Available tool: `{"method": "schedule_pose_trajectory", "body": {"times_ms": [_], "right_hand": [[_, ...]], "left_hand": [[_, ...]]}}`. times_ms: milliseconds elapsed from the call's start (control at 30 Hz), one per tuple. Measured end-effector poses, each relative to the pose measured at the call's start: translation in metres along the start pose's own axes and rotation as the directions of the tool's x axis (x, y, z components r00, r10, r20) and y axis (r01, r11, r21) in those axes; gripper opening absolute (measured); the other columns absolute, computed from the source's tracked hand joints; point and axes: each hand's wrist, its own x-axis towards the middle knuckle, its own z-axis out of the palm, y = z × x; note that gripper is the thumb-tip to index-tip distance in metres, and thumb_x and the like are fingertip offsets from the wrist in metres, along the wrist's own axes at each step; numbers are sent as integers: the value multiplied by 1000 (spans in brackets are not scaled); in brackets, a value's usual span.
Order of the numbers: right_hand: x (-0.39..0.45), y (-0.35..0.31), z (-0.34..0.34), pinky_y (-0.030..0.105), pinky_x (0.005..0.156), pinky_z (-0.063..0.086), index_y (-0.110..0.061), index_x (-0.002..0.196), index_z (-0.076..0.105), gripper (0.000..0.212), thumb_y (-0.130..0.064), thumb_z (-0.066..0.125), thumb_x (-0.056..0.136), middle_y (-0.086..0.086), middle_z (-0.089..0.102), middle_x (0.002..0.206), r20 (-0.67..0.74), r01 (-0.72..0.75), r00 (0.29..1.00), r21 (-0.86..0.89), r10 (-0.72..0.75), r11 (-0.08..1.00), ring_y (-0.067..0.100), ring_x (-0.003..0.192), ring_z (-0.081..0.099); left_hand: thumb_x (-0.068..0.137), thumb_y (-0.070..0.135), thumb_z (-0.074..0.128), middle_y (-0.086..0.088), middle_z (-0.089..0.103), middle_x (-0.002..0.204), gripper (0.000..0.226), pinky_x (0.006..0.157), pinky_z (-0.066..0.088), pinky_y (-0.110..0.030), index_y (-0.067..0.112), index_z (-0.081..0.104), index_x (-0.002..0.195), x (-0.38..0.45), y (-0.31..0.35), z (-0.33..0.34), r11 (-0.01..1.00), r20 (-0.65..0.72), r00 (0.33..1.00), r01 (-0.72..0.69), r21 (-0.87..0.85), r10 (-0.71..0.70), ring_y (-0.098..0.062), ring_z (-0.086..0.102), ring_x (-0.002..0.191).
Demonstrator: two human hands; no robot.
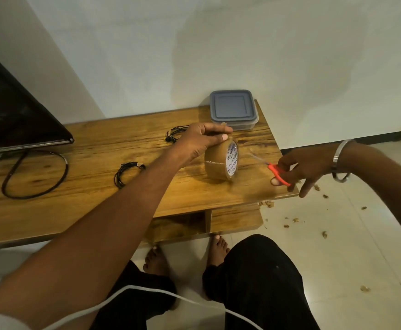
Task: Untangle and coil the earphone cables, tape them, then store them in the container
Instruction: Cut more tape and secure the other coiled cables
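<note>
Brown tape roll (219,161) gripped; scissors (275,171) held.

The counter (99,203) is warm honey-brown wood with darker streaked grain. The tape roll (219,163) is tan, its white core printed with dark lettering. The scissors (279,175) have bright orange handles. The container (234,109) has a slate-grey lid (clear base beneath). Both earphone coils (128,173) are black.

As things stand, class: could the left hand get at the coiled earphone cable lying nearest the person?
Probably yes, but not yet. The left hand grips the tape roll; the coiled earphone cable lies uncovered beside that forearm on the table, so it must let go first.
</note>
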Motion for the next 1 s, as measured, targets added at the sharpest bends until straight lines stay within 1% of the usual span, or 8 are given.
{"method": "schedule_pose_trajectory", "body": {"times_ms": [100, 200, 433, 567, 633, 833, 933, 1000], "right_hand": [[3, -5, -12, 40, 72, 60, -14, 104, 57, 43, -46, 64, 77, 9, 59, 105, -24, -59, 998, -22, 59, 998, 23, 94, 65], [7, -11, -21, 38, 68, 60, -14, 106, 56, 56, -56, 64, 70, 12, 57, 108, -33, -90, 996, -97, 87, 991, 24, 94, 64], [14, -26, -22, 35, 74, 60, -16, 98, 56, 44, -55, 62, 78, 9, 59, 98, -3, -82, 996, -278, 84, 957, 20, 92, 63], [15, -28, -27, 35, 74, 59, -12, 104, 58, 46, -51, 63, 80, 10, 58, 98, -22, -74, 997, -265, 70, 961, 21, 89, 62], [16, -29, -30, 35, 75, 59, -12, 106, 59, 47, -51, 63, 80, 10, 59, 97, -31, -78, 997, -295, 72, 952, 20, 88, 62], [18, -34, -35, 35, 76, 59, -12, 110, 57, 50, -52, 62, 80, 11, 62, 99, -31, -91, 996, -384, 86, 919, 23, 93, 63], [18, -38, -39, 35, 76, 58, -13, 107, 56, 44, -50, 60, 83, 8, 60, 90, -38, -89, 996, -416, 81, 905, 19, 82, 61], [19, -41, -41, 35, 77, 57, -16, 102, 55, 39, -49, 61, 83, 9, 60, 88, -33, -86, 996, -439, 80, 894, 16, 74, 59]], "left_hand": [[87, 11, 68, 6, 66, 123, 25, 105, 43, -27, 23, 72, 108, -2, 0, -4, 998, 79, 996, -33, 57, 28, -7, 53, 123], [87, 12, 67, 8, 65, 123, 29, 92, 46, -15, 17, 69, 116, -6, 5, -1, 991, 129, 991, -60, 119, 44, -1, 55, 116], [89, 13, 67, 8, 62, 125, 31, 100, 44, -22, 21, 68, 118, -9, 9, 6, 965, 205, 974, -138, 221, 92, -4, 53, 121], [88, 11, 67, 15, 58, 121, 37, 91, 46, -8, 20, 65, 124, -9, 9, 1, 966, 237, 967, -144, 214, 92, 13, 52, 109], [88, 12, 68, 16, 57, 121, 38, 92, 46, -9, 21, 64, 125, -9, 9, 0, 963, 243, 965, -154, 221, 98, 14, 51, 109], [88, 13, 67, 5, 55, 137, 39, 99, 43, -16, 22, 63, 127, -9, 8, -1, 959, 243, 964, -167, 230, 110, 2, 49, 122], [88, 13, 68, 6, 56, 136, 39, 106, 41, -24, 24, 64, 125, -9, 7, -1, 956, 249, 963, -167, 239, 106, -3, 48, 127], [87, 14, 69, 10, 59, 131, 38, 105, 40, -23, 25, 65, 123, -8, 7, 0, 952, 260, 960, -175, 250, 109, 0, 49, 125]]}}
